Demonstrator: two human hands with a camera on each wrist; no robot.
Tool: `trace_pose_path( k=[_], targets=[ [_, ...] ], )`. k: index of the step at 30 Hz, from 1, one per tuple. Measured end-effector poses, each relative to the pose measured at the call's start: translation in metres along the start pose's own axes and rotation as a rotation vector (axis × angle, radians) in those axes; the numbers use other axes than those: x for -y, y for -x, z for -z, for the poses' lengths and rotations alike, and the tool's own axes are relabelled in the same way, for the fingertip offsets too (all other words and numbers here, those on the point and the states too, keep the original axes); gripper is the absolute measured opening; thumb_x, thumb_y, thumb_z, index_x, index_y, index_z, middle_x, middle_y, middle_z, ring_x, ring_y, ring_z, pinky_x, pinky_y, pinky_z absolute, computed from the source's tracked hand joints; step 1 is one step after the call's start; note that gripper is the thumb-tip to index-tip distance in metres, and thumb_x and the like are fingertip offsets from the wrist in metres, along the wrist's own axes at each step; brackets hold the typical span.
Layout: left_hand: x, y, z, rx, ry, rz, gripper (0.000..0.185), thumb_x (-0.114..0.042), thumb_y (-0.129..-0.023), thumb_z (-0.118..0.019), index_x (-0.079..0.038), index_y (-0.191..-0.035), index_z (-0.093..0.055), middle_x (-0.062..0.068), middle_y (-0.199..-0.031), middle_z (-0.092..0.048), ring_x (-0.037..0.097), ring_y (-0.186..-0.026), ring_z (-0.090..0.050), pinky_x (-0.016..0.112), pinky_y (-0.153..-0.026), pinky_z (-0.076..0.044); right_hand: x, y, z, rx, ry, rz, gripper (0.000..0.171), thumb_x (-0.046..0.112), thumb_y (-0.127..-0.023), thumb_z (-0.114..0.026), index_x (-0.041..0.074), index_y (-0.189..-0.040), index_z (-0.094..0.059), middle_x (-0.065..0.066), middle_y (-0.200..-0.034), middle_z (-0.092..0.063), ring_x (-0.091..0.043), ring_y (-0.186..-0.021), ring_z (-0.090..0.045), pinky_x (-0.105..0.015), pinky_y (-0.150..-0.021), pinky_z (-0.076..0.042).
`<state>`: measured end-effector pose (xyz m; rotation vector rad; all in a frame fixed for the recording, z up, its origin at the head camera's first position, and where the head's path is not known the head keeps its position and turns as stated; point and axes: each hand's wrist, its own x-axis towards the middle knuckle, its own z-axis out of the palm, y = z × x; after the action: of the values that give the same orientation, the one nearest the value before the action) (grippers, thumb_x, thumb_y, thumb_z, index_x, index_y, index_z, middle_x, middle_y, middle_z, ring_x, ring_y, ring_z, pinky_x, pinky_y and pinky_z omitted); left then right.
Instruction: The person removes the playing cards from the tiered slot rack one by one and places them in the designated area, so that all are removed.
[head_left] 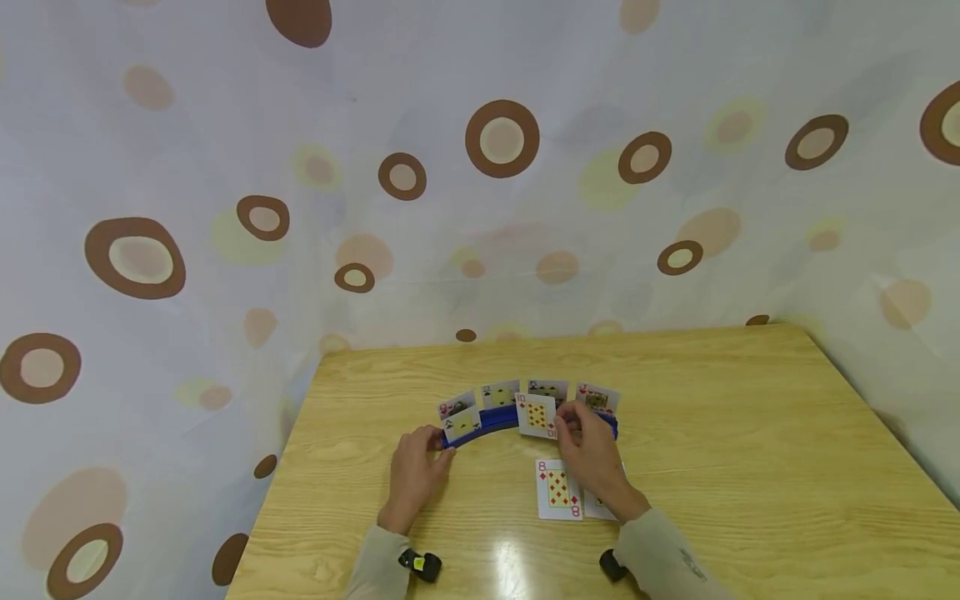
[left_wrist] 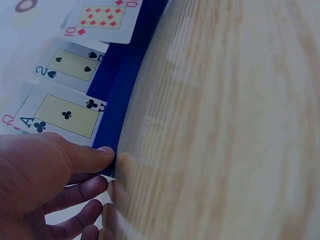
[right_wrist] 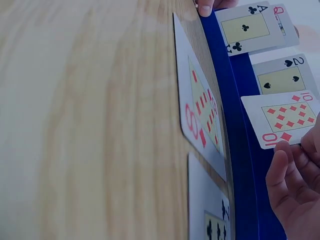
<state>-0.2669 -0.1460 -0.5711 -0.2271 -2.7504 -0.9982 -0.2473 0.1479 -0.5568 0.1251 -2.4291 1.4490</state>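
My right hand [head_left: 592, 454] pinches the ten of diamonds [head_left: 536, 414] by its right edge, face towards me, at the middle of a curved blue card holder [head_left: 495, 421]. Whether the card's lower edge is inside the slot, I cannot tell. At the holder's left end, my left hand [head_left: 416, 473] grips it, with the thumb in front and fingers round the end. An ace of clubs [left_wrist: 66, 114] stands in the front row there, partly covering a red queen [head_left: 456, 406]. Behind stand a two of spades [left_wrist: 72, 67], another black card [head_left: 547, 388] and a red jack [head_left: 597, 398].
An eight of diamonds [head_left: 558, 490] lies face up on the wooden table [head_left: 720, 433], in front of the holder. Beside it is a seven of clubs [right_wrist: 212, 215], partly hidden under my right wrist in the head view. A patterned curtain [head_left: 480, 217] hangs behind the table.
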Motion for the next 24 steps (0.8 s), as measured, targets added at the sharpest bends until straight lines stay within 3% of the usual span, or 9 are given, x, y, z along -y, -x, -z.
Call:
trace_pose_path(
  k=[10, 18, 24],
  targets=[
    [-0.001, 0.002, -0.001, -0.013, -0.017, -0.016, 0.022, -0.013, -0.091, -0.087, -0.002, -0.108, -0.077, 0.007, -0.096, -0.076, 0.023, -0.093, -0.067, 0.047, -0.087, -0.054, -0.007, 0.013, 0.019, -0.027, 0.049, -0.001, 0.010, -0.001, -0.105, -0.066, 0.001, -0.114, -0.068, -0.011, -0.102, -0.072, -0.016, -0.090, -0.067, -0.020, -0.071, -0.054],
    [0.000, 0.004, -0.001, -0.008, -0.009, 0.011, 0.022, -0.014, -0.092, -0.086, -0.003, -0.108, -0.076, 0.006, -0.096, -0.075, 0.020, -0.093, -0.063, 0.043, -0.088, -0.051, -0.013, 0.023, 0.032, -0.040, 0.062, -0.007, 0.008, 0.000, -0.106, -0.065, 0.002, -0.113, -0.068, -0.009, -0.097, -0.072, -0.008, -0.086, -0.063, -0.021, -0.069, -0.053],
    [-0.001, 0.004, 0.000, -0.007, -0.013, 0.002, 0.022, -0.013, -0.091, -0.087, -0.003, -0.108, -0.076, 0.006, -0.095, -0.075, 0.020, -0.091, -0.061, 0.041, -0.085, -0.050, -0.014, 0.028, 0.044, -0.012, 0.075, -0.077, 0.009, 0.003, -0.107, -0.064, 0.003, -0.115, -0.069, -0.009, -0.100, -0.072, -0.009, -0.088, -0.062, -0.021, -0.070, -0.053]
  ],
)
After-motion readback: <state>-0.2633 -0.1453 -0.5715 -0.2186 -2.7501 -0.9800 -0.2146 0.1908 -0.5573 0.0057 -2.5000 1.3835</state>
